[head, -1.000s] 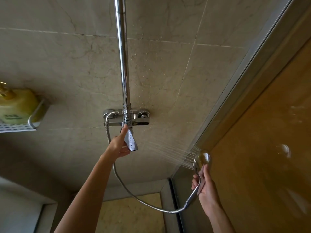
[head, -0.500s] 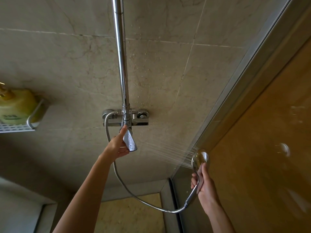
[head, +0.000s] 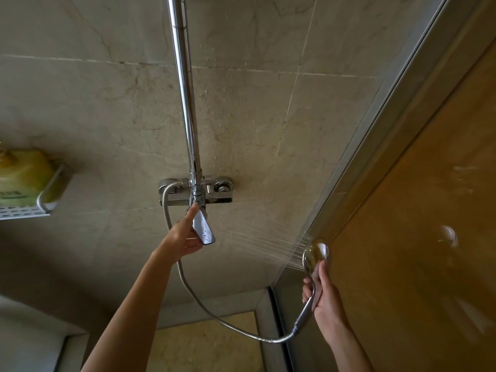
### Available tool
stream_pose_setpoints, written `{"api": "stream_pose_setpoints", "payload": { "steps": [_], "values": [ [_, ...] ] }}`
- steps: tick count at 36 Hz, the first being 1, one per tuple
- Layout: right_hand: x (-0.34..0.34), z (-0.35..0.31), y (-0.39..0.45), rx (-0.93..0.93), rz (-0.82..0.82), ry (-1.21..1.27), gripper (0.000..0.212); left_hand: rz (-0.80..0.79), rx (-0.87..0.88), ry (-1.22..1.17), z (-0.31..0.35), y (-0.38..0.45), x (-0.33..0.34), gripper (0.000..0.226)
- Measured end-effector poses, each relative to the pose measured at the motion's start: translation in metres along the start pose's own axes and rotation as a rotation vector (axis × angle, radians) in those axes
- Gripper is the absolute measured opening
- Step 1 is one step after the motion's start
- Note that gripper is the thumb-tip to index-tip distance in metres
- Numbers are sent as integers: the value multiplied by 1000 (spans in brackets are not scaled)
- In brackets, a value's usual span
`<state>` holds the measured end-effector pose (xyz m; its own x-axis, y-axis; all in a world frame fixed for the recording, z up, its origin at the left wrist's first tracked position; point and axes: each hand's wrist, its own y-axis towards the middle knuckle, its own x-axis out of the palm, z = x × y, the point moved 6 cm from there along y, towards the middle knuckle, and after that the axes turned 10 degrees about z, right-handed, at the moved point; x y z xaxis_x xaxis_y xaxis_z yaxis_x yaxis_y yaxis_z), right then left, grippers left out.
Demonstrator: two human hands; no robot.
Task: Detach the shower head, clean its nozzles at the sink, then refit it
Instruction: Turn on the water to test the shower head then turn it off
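Note:
My right hand (head: 323, 294) grips the handle of the chrome shower head (head: 316, 254) at the lower right, beside the glass door. Thin jets of water spray from its face leftward toward the tiled wall. A metal hose (head: 204, 308) loops from the handle's base down and up to the chrome mixer valve (head: 214, 193) on the wall. My left hand (head: 182, 234) holds the valve's wet lever handle (head: 204, 228), index finger stretched up along it and the other fingers curled beneath.
A vertical chrome riser pipe (head: 185, 84) climbs from the valve out of the top. A wall rack (head: 40, 208) at the left holds a yellow bottle (head: 21, 175). The amber glass door (head: 416, 210) and its metal frame close the right side. Tiled floor shows below.
Both hands and the shower head have stayed nearly in place. Water keeps spraying. The view has shifted slightly, nothing else differs.

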<state>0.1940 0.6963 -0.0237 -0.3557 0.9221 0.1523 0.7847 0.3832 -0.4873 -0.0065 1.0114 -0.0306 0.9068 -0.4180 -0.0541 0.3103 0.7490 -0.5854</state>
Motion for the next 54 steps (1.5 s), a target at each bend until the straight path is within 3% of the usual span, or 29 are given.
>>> {"api": "stream_pose_setpoints", "payload": {
  "steps": [14,27,33,44,50,54],
  "values": [
    [4,-4,-5,7,-8,-11,46,-13,-37,-23,2,-6,1,91],
    [-1,-1,-3,0,-7,3,42,-68,-64,-3,2,-7,-5,103],
    [-1,-1,-4,16,0,9,42,-41,-44,-34,6,-11,-5,124],
    [2,-4,-5,19,-14,-8,41,-23,-11,-55,7,-16,-4,105],
    [2,-4,-4,14,-8,-8,41,-8,-22,-74,7,-19,-4,114],
    [3,-5,-4,3,-16,-12,41,-4,-18,-74,7,-19,-5,107]
  ]
}}
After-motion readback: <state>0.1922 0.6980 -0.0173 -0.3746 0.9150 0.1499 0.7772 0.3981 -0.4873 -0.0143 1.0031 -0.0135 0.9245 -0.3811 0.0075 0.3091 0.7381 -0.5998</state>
